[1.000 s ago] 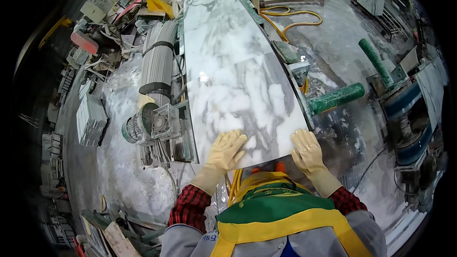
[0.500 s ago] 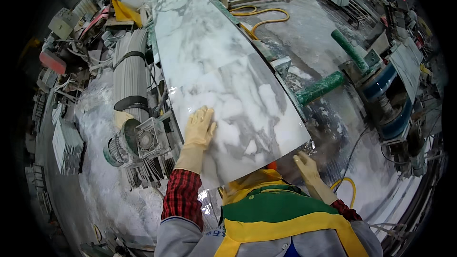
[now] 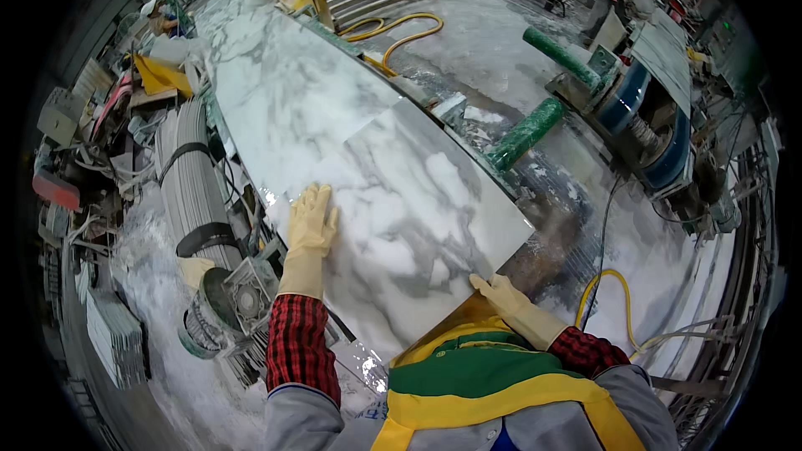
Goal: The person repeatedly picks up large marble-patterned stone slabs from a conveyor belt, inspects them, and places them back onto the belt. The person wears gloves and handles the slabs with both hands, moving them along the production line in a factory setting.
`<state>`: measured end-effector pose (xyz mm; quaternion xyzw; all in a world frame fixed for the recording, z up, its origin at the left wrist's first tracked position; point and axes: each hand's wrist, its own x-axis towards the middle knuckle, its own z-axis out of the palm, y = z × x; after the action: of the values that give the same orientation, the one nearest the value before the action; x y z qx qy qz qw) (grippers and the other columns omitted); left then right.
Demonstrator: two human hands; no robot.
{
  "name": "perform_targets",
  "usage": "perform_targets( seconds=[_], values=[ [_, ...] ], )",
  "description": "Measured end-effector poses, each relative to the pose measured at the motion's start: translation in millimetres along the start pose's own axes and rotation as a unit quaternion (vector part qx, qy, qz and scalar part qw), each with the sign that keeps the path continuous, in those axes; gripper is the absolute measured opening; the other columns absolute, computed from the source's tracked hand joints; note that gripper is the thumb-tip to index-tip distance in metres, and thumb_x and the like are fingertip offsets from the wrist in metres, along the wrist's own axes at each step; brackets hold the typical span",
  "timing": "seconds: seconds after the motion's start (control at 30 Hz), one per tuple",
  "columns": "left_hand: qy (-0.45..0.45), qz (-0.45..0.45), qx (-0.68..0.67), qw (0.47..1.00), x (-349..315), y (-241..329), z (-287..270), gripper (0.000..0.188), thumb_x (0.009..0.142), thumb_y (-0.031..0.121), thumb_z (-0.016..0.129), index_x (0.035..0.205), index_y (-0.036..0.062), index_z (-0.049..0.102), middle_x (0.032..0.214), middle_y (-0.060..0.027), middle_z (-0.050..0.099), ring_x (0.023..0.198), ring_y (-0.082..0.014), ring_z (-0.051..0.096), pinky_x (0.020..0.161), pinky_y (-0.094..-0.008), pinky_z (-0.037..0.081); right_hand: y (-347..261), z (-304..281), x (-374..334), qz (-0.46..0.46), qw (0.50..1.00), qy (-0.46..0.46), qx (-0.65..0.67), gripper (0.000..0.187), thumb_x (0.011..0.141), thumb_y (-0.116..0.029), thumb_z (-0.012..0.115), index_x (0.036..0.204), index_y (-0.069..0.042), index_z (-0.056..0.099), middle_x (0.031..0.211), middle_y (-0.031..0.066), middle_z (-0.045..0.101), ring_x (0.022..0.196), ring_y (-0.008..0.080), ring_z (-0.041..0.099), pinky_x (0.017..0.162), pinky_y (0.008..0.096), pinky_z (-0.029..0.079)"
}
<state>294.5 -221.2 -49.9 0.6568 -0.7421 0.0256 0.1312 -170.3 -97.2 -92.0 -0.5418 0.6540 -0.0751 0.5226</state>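
Note:
A long polished marble slab, white with grey veins, stretches from my waist toward the far left. On its left side my left hand, in a cream rubber glove, lies flat with the fingers stretched out. The near right edge of the slab is in my right hand, gloved the same way. One fingertip of it shows at the slab's top edge; its other fingers are partly hidden. A seam or step crosses the slab's surface near its middle.
On the left stand a ribbed grey bellows cover and a motor. Green rollers jut out on the right, before a blue-rimmed machine. A yellow hose loops near my right arm. Stacked slabs stand at lower left.
My right hand has moved from beside the slab onto its near edge. My left hand still rests on the slab. The view has turned, so the scene sits further left.

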Motion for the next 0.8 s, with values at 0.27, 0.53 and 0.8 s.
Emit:
perform_targets(
  seconds=[0.27, 0.53, 0.8],
  values=[
    [-0.095, -0.164, -0.044, 0.981, 75, 4, -68, 0.061, 0.103, 0.039, 0.072, 0.157, 0.0146, 0.057, 0.153, -0.0198, 0.062, 0.139, -0.0389, 0.06, 0.118, -0.0463, 0.049, -3, 2, -5, 0.001, 0.999, -0.035, 0.026, 0.089, 0.103, -0.079, 0.055, 0.116, 0.008, 0.071, 0.108, 0.0288, 0.075, 0.104, 0.0437, 0.072, 0.093, 0.0491, 0.053],
    [-0.142, -0.099, -0.097, 0.98, 97, -60, -31, 0.059, 0.111, 0.054, 0.059, 0.139, 0.0033, 0.071, 0.125, -0.0241, 0.075, 0.118, -0.0411, 0.071, 0.103, -0.0484, 0.056, 88, 61, 65, 0.008, 0.98, -0.052, 0.193, 0.076, 0.1, -0.065, 0.073, 0.119, 0.008, 0.077, 0.105, 0.0288, 0.08, 0.092, 0.037, 0.078, 0.081, 0.0457, 0.058],
    [-0.114, -0.125, -0.042, 0.985, 95, -28, -98, 0.085, 0.098, 0.076, 0.063, 0.116, -0.0065, 0.079, 0.109, -0.0339, 0.077, 0.11, -0.0463, 0.074, 0.097, -0.0546, 0.056, 45, 60, 61, 0.12, 0.87, -0.202, 0.434, 0.059, 0.108, -0.048, 0.074, 0.107, 0.01, 0.077, 0.085, 0.013, 0.07, 0.081, 0.029, 0.071, 0.08, 0.0386, 0.062]
  ],
)
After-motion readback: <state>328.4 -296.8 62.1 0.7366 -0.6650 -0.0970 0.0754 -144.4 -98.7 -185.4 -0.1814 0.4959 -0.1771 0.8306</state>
